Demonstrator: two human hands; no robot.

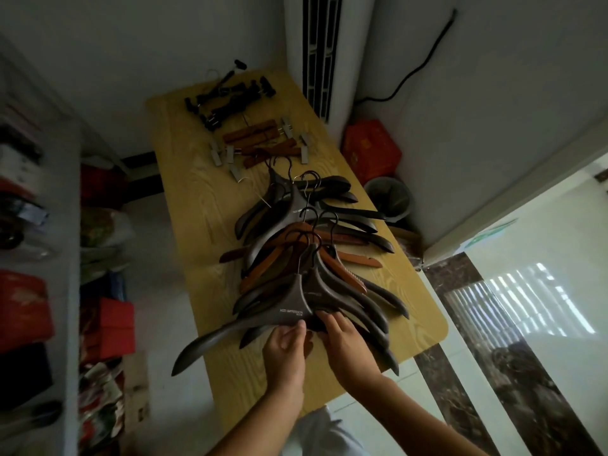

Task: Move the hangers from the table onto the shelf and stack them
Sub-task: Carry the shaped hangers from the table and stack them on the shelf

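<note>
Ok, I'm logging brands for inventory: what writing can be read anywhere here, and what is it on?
"XGD IMPRESSION" (first letters uncertain): on the nearest dark brown broad-shouldered hanger, pinched by the left hand.
Pale print on a second dark brown hanger further up the yellow wooden table: too small to read.
Markings on the red box by the wall: blurred.

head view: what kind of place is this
Probably a clothing shop's storeroom: many wooden hangers spread on a yellow table, a shelf on the left packed with red boxes, a standing air conditioner by the wall.
</note>
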